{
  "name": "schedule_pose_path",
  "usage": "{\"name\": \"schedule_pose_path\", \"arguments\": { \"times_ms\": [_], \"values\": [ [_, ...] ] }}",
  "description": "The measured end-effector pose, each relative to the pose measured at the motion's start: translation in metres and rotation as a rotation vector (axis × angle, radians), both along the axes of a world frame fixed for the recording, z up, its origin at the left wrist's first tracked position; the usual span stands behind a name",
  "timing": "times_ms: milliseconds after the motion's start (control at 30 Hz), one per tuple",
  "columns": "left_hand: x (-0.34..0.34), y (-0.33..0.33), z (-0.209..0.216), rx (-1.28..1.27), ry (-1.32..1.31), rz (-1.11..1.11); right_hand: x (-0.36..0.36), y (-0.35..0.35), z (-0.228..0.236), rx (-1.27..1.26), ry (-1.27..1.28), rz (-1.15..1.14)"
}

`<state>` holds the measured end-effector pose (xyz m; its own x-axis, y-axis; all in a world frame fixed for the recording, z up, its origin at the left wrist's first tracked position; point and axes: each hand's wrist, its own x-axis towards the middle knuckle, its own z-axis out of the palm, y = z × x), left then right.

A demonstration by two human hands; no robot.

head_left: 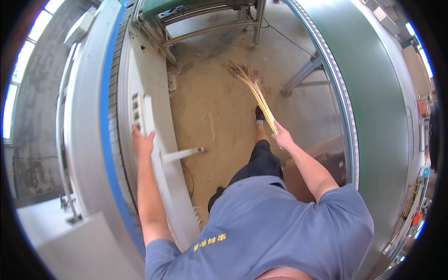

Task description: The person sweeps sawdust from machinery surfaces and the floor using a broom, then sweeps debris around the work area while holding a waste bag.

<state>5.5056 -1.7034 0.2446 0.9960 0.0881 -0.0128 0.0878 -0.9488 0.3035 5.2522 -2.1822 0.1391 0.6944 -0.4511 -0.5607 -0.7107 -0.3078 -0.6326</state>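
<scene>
My right hand [283,136] is closed round the pale lower ends of a bundle of long dry stalks [262,103]. Brown, bushy tips fan out at the bundle's far end, above the floor. On the other side, my left hand [143,142] reaches to a narrow control panel [147,112] with several dark buttons on the side of a long machine. Its thumb stands apart and a finger reaches the panel's lowest button; whether it presses cannot be seen. Nothing shows in that hand.
A metal arm [184,154] juts from the machine [154,79] at my left. Along my right runs a green conveyor belt [373,93] on metal legs. Another metal-framed stand [210,35] is ahead. Loose straw [211,126] lies on the dusty floor [196,98], and a dark cable [289,39] trails beyond.
</scene>
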Motion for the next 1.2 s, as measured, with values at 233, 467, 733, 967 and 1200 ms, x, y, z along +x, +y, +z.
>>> {"name": "schedule_pose_path", "arguments": {
  "times_ms": [233, 467, 733, 967, 1200],
  "values": [
    [0.073, -0.074, -0.013, 0.234, 0.131, 0.420, 0.377, -0.254, -0.224, -0.317, -0.135, 0.254],
    [0.046, -0.008, -0.054, 0.450, 0.117, 0.534, 0.640, -0.352, -0.329, 0.194, 0.179, -0.026],
    [0.050, -0.003, -0.054, 0.591, 0.129, 0.481, 0.392, -0.192, -0.439, -0.030, 0.151, 0.266],
    [0.062, -0.032, -0.045, 0.313, 0.174, 0.651, 0.329, -0.132, -0.193, 0.684, 0.701, 0.289],
    [0.054, -0.031, -0.038, 0.359, 0.088, 0.591, 0.566, -0.066, -0.227, 0.304, 0.220, 0.573]
  ]
}}
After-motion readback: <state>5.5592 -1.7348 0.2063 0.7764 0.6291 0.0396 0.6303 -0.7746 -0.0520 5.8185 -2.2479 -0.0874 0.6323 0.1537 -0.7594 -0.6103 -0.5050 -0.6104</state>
